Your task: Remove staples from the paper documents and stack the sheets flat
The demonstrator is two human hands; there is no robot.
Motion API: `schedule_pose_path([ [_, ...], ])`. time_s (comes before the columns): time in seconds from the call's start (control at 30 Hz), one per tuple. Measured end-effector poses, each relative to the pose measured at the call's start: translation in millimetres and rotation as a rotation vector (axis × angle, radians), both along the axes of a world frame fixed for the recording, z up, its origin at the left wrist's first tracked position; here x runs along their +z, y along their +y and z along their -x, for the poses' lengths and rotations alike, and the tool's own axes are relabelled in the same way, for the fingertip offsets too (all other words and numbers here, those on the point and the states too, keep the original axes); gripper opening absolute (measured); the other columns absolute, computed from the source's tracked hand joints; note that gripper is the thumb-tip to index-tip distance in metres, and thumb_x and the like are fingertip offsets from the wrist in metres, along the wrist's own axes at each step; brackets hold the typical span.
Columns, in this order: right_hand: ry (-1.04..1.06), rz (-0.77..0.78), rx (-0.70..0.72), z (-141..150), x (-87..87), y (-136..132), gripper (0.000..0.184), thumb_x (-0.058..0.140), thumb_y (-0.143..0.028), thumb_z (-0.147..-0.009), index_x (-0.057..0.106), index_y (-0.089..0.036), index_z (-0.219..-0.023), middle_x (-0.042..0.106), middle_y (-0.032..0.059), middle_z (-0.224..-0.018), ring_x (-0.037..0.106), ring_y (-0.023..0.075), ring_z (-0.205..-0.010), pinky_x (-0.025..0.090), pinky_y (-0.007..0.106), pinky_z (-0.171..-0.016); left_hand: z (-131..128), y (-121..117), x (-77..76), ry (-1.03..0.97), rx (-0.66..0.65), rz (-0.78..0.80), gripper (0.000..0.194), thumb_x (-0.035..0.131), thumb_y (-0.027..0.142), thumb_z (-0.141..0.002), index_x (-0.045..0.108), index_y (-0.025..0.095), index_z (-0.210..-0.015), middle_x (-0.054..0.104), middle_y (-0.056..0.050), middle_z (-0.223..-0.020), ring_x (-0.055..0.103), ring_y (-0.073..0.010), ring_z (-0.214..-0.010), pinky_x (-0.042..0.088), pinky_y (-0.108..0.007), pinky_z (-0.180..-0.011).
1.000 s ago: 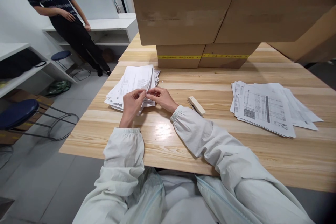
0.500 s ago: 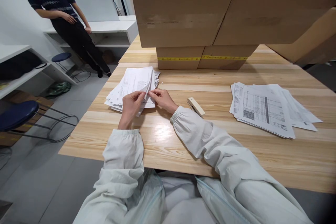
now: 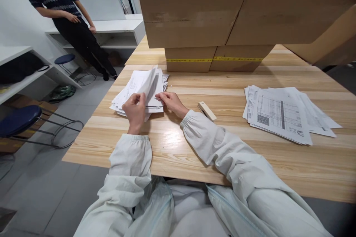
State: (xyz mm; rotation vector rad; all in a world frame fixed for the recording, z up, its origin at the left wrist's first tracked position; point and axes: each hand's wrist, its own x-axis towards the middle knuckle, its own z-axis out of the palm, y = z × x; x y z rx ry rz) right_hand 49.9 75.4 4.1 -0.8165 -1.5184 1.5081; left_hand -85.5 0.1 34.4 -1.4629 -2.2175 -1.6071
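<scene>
A pile of printed paper sheets (image 3: 129,89) lies on the left part of the table. My left hand (image 3: 135,111) is closed on the lower edge of a lifted sheet of paper (image 3: 148,81), which curls up and leftward over the pile. At the pile's right edge, my right hand (image 3: 171,103) pinches thumb and forefinger together on the papers beneath; how many sheets it grips is hidden. A beige stapler (image 3: 207,111) rests on the wood just right of my right hand.
Another stack of printed sheets (image 3: 278,114) lies on the right of the wooden table (image 3: 178,144). Large cardboard boxes (image 3: 194,14) stand stacked at the back. A person (image 3: 55,0) stands beyond the table's left side, near blue stools (image 3: 20,120) and white shelves (image 3: 116,26).
My left hand has moved slightly left, drawing the top sheet up and away from the pile. My right hand stays near the same spot; the two hands are now farther apart.
</scene>
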Motion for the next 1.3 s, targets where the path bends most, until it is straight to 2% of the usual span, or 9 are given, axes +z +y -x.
schedule_pose_path([
  [0.1,-0.01,0.091,-0.022,-4,11.8,2,0.058,0.057,-0.071,-0.081,0.073,-0.015,-0.086,0.07,0.0074,-0.084,0.057,0.0134,-0.07,0.045,0.026,-0.067,-7,-10,9.6,0.145,0.054,-0.131,0.026,0.054,0.035,-0.092,0.068,0.018,-0.077,0.072,-0.005,-0.078,0.067,-0.0174,-0.079,0.05,-0.029,-0.082],
  [0.27,0.092,0.327,0.206,-32,48.6,1,0.086,0.03,-0.089,-0.079,0.071,-0.013,-0.087,0.071,0.0106,-0.08,0.063,0.0168,-0.07,0.051,0.028,-0.064,-46,-42,12.9,0.422,-0.319,-0.178,0.021,0.055,0.028,-0.093,0.071,0.02,-0.083,0.076,-0.01,-0.104,0.07,-0.0221,-0.106,0.05,-0.038,-0.102],
  [0.37,0.121,0.305,0.28,-59,55.9,-14,0.071,0.046,-0.08,-0.082,0.071,-0.015,-0.092,0.073,0.0091,-0.083,0.066,0.0189,-0.077,0.053,0.033,-0.072,-77,-66,2.3,0.55,-0.506,-0.183,0.018,0.054,0.02,-0.094,0.07,0.018,-0.087,0.077,-0.011,-0.103,0.072,-0.023,-0.104,0.055,-0.04,-0.101],
  [0.47,0.036,0.255,0.12,-90,47.6,-39,0.048,0.078,-0.06,-0.07,0.073,-0.016,-0.088,0.075,0.0065,-0.083,0.067,0.0195,-0.076,0.054,0.032,-0.072,-101,-94,-3.2,0.612,-0.72,-0.163,0.02,0.051,0.012,-0.094,0.069,0.02,-0.093,0.077,-0.011,-0.106,0.071,-0.0246,-0.108,0.057,-0.041,-0.099],
  [0.57,-0.011,0.216,-0.034,-129,37.2,-65,0.043,0.079,-0.056,-0.07,0.074,-0.015,-0.084,0.075,0.006,-0.08,0.068,0.0196,-0.072,0.055,0.032,-0.068,-110,-115,6.3,0.532,-0.87,-0.228,0.022,0.058,0.015,-0.091,0.064,0.024,-0.111,0.072,-0.011,-0.122,0.065,-0.0257,-0.121,0.057,-0.042,-0.101],
  [0.73,0.04,-0.053,-0.238,-198,31.4,-103,0.03,0.07,-0.05,-0.084,0.076,-0.024,-0.098,0.077,0.0054,-0.091,0.073,0.0227,-0.088,0.06,0.039,-0.08,-102,-113,29.0,-0.099,-0.581,-0.3,0.047,0.066,0.033,-0.089,0.05,0.029,-0.132,0.056,-0.013,-0.142,0.053,-0.0271,-0.135,0.048,-0.049,-0.109],
  [0.9,-0.014,-0.329,-0.414,-227,25.4,-132,0.023,0.069,-0.046,-0.086,0.077,-0.031,-0.101,0.077,0.0038,-0.094,0.072,0.0252,-0.098,0.06,0.044,-0.087,-119,-93,34.5,-0.538,-0.763,-0.064,0.035,0.067,0.05,-0.086,0.065,0.022,-0.107,0.073,-0.008,-0.105,0.069,-0.0201,-0.096,0.056,-0.032,-0.083],
  [1.03,-0.05,-0.376,-0.494,-229,19.2,-139,0.026,0.065,-0.049,-0.088,0.078,-0.029,-0.097,0.077,0.0039,-0.087,0.072,0.0228,-0.089,0.061,0.039,-0.078,-141,-94,37.1,-0.667,-0.699,-0.041,0.033,0.07,0.052,-0.082,0.066,0.02,-0.074,0.064,0.0,-0.067,0.057,-0.0128,-0.063,0.048,-0.025,-0.061],
  [1.3,-0.144,-0.265,-0.811,-261,17.8,-128,0.037,0.072,-0.057,-0.079,0.071,-0.022,-0.067,0.065,0.0011,-0.062,0.057,0.0159,-0.056,0.045,0.029,-0.048,-131,-82,24.4,-0.777,-0.595,0.0,0.037,0.066,0.056,-0.084,0.061,0.02,-0.076,0.055,0.002,-0.067,0.047,-0.0106,-0.06,0.04,-0.022,-0.056],
])
